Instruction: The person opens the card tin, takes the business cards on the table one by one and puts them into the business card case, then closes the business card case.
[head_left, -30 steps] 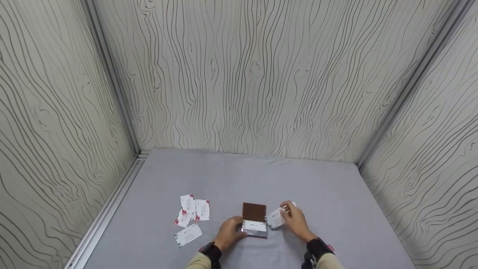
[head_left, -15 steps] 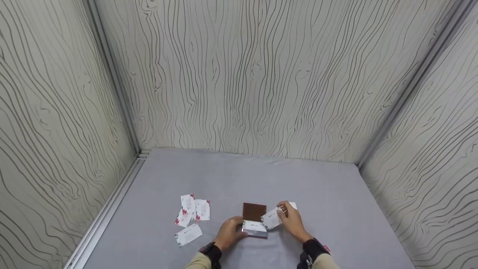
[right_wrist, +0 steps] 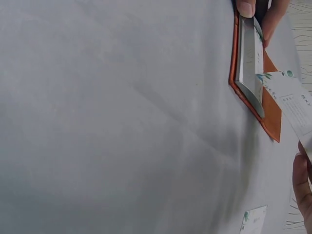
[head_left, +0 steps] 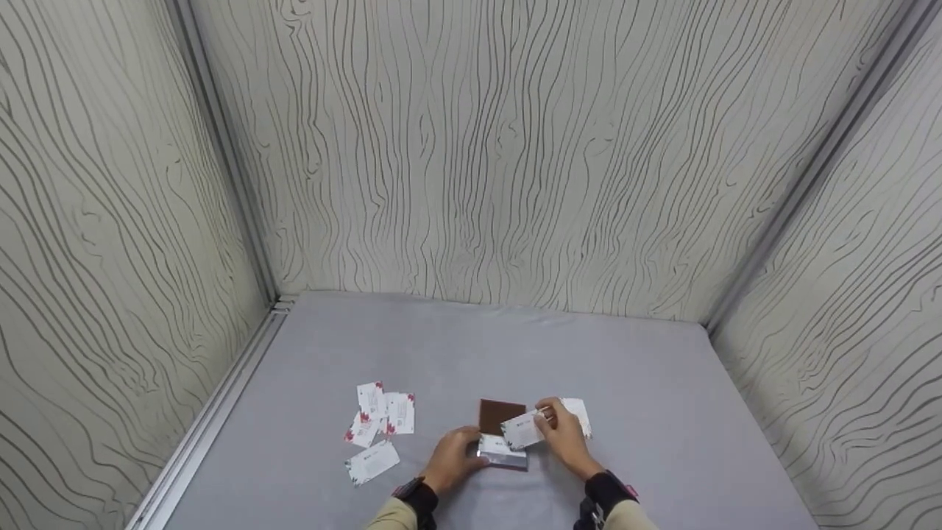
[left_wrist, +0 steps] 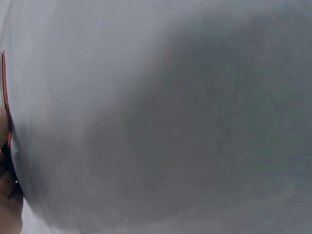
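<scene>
Watching this from my end: the left hand (head_left: pixel 451 458) has thumb and fingers clamped on the left side of a little brown card case (head_left: pixel 502 417), which sits on the grey bench (head_left: pixel 625 361) with its lid laid back. I can see a white card (head_left: pixel 491 445) in the case's metal tray (head_left: pixel 506 461). The right hand (head_left: pixel 568 442) is pinching another card (head_left: pixel 522 430) between thumb and fingers, tilted, its leafy green corner over the case; I can't really tell if it's touching the one inside. One loose card (head_left: pixel 579 414) lies just past the right hand, partly hidden by it.

Over on the left, well apart from the case, I've got three red-trimmed cards (head_left: pixel 401 414) overlapping, plus a green-trimmed card (head_left: pixel 372 463) just beside them. Wood-grain walls (head_left: pixel 471 147) on three sides. My left wrist cam only catches some fingers and the case's edge at the left border, the rest is grey.
</scene>
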### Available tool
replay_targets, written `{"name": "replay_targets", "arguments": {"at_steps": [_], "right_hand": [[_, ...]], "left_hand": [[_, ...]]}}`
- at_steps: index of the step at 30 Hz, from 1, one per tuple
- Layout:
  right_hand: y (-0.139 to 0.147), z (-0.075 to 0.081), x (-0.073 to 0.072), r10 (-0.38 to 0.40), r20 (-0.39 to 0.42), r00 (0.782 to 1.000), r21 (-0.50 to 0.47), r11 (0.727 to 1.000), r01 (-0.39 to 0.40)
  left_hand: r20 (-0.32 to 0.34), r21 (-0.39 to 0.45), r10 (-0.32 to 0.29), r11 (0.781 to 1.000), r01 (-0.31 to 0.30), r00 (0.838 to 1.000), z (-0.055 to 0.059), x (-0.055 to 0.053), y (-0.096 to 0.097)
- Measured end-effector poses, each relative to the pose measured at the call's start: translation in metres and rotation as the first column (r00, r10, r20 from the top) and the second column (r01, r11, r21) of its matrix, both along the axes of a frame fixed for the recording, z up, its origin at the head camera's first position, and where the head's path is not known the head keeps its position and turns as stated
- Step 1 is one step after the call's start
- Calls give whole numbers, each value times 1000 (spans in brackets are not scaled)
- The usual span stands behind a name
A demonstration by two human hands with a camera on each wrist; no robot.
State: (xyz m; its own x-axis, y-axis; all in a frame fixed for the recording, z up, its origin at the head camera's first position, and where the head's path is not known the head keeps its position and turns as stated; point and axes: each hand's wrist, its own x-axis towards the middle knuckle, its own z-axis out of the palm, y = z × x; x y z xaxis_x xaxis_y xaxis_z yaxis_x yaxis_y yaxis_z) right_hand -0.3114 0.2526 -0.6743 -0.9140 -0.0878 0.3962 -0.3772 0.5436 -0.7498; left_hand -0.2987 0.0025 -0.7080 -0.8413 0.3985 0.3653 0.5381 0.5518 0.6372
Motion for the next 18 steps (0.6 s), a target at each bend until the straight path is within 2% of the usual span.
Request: {"name": "replay_targets", "arguments": {"at_steps": [5, 14, 18], "right_hand": [[-4, -6, 2, 10, -16, 1000, 8, 1000, -10], [-10, -15, 8, 0, 31, 1000, 29, 1000, -1], [-14, -19, 10, 18, 21, 1000, 36, 999, -19]], "left_hand": [[9, -3, -2, 1000, 2, 1000, 2, 0, 0], [21, 4, 3, 1000, -3, 1000, 2, 1, 1], [45, -1, 13, 1000, -13, 999, 3, 1, 1]]}}
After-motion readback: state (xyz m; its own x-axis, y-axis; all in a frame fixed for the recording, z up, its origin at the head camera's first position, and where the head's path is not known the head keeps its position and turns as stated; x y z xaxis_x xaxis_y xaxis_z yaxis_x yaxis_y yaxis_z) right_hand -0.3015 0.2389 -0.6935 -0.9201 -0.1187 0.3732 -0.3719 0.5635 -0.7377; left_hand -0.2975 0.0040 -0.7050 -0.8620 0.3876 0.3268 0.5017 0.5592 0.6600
